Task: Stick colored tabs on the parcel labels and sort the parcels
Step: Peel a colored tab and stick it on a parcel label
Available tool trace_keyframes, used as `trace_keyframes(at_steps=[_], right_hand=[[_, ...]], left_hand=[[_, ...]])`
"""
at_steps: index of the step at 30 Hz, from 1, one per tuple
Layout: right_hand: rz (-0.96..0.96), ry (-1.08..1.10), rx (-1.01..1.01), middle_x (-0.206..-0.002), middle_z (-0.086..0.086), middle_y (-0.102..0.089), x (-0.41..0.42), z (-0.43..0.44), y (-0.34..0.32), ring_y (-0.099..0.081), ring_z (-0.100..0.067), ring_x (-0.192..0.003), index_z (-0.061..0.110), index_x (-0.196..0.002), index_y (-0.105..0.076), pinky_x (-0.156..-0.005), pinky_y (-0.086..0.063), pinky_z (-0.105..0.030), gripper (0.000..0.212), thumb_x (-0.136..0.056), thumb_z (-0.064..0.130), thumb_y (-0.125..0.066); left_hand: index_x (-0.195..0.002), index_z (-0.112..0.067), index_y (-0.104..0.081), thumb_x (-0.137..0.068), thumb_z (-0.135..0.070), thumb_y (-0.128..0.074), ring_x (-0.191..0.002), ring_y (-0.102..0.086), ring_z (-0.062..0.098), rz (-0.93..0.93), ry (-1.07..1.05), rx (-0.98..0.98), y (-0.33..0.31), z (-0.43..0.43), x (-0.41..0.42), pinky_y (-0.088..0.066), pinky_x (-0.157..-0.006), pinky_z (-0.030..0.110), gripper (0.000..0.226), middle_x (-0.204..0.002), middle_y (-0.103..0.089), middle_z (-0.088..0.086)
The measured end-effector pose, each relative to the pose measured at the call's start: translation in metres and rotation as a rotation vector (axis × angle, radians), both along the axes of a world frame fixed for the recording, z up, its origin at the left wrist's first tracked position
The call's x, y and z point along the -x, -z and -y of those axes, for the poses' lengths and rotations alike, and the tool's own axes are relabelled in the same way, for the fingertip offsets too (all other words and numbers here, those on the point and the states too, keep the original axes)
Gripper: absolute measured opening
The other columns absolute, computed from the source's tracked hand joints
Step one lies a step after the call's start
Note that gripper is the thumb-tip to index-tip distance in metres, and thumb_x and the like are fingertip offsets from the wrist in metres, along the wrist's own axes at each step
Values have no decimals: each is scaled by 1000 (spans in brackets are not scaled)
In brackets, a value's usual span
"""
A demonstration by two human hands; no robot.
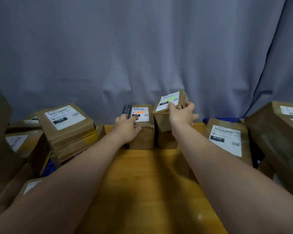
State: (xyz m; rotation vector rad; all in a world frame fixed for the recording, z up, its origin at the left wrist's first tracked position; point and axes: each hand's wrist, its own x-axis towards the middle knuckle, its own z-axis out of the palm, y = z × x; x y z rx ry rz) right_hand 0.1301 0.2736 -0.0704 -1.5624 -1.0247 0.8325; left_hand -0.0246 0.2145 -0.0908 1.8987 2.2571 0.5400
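1. Grey curtain [142, 48] backs a wooden table [142, 183] ringed with brown parcels.
2. Done so far: two parcels at 12 o'clock carry tabs, the orange-tab parcel [142, 137] and the green-tab parcel [167, 102].
3. Probably left to do: the stack [66, 122] at 9 o'clock and the plain parcel [225, 139] at 3 o'clock show labels without tabs.
4. Left hand [127, 127] reaches forward, fingers curled over the orange-tab parcel's top edge.
5. Right hand [183, 114] grips the green-tab parcel, which is tilted and raised over another box [166, 141].
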Motion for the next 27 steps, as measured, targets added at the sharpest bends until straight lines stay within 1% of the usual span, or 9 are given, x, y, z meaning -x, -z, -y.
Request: trace_keyframes(at_steps=[3,4,8,12,15,17,20,24,27], right_hand=[[29,-39,43,-135,-16,-46,4,-26,16,-49,-37,-119,17,-133,-37,-101,-41,-49,51,-92,42,-55],[53,-51,57,-136,-15,-46,7,-33,20,-48,-37,-121,17,-136,-36,-102,-41,-50,50,-94,42,-50],[230,-61,31,-142,-12,-33,15,-52,22,-37,-35,-127,23,-143,-33,-99,-35,-42,42,-103,34,-33],[376,-76,36,-142,-12,-31,11,-58,24,-36,-34,-125,26,-141,-37,-99,-33,-39,40,-104,35,-25],[452,-87,78,-144,-11,-27,12,-54,20,-32,-33,-127,28,-144,-33,-103,-30,-40,42,-104,38,-24],[502,-96,102,-148,-11,-23,14,-47,14,-26,-33,-132,29,-148,-25,-108,-24,-44,47,-103,42,-26],[587,-101,48,-153,-14,-17,15,-31,3,-17,-33,-139,27,-150,-17,-114,-16,-47,55,-100,46,-33],[621,-129,-96,-149,-15,-24,10,1,-19,-20,-33,-137,20,-147,-25,-114,-20,-45,57,-98,45,-40],[572,-208,-199,-143,-16,-35,5,32,-45,-27,-34,-133,14,-139,-36,-107,-28,-41,50,-98,42,-41]], left_hand=[[-142,-24,-43,-97,-44,-44,-134,-31,32,-55,27,-20,18,-23,6,-27,-112,41,49,-147,-36,10],[-140,-25,-45,-97,-46,-43,-131,-35,32,-85,29,-25,21,-29,7,-29,-111,43,48,-145,-40,9],[-137,-32,-47,-95,-55,-37,-128,-38,29,-189,45,-58,28,-43,9,-31,-107,46,49,-140,-45,1],[-137,-33,-46,-95,-57,-38,-130,-35,29,-176,30,-58,29,-47,7,-27,-107,46,49,-141,-43,1],[-136,-31,-47,-95,-54,-40,-129,-35,30,-157,30,-24,24,-47,5,-28,-107,46,48,-140,-42,3],[-136,-26,-48,-95,-50,-42,-128,-37,31,-143,40,2,16,-46,4,-33,-105,45,48,-139,-43,6],[-135,-17,-50,-96,-43,-47,-125,-41,30,-104,49,-85,-1,-40,2,-39,-102,42,47,-136,-45,10],[-130,-14,-53,-96,-38,-49,-120,-45,31,-94,58,-208,-36,-17,-3,-40,-100,39,42,-126,-51,11],[-129,-13,-53,-96,-37,-49,-122,-45,30,-107,52,-256,-66,11,-7,-39,-101,41,41,-127,-51,11]])
